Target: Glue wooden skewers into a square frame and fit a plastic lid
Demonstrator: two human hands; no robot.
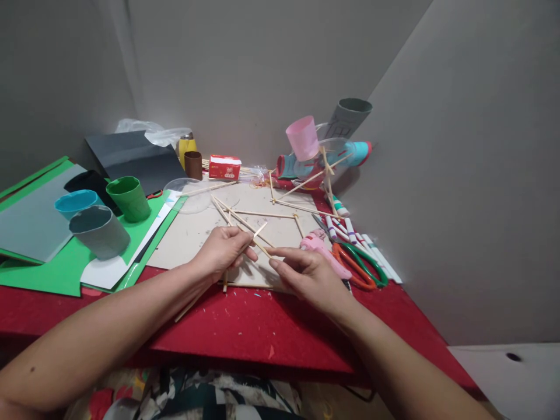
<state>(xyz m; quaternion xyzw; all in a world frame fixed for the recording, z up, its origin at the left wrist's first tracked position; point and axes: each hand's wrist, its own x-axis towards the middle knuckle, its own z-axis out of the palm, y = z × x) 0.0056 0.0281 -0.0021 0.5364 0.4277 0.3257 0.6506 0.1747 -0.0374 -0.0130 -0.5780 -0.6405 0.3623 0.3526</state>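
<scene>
My left hand [223, 251] is closed, with thumb and fingers pinching thin wooden sticks above a grey board [175, 245]. One slanting stick [261, 229] passes through this grip, and its lower end sticks out below my wrist. My right hand [310, 274] pinches the near end of another wooden stick [262, 249] between thumb and fingertips, just right of my left hand. Around and beyond the hands lies a frame of joined sticks [262, 214]. How the held sticks meet inside the left grip is hidden. Beside my right hand rests a pink glue gun [326, 252].
Orange-handled scissors [350, 269], green-handled scissors [367, 265] and several markers [380, 256] lie right. Another stick frame [301, 206] leans near paper tubes [359, 154] and a pink cup [303, 139]. Left are coloured tubes [100, 233] on green sheets [48, 274]. A red box [224, 168] stands behind.
</scene>
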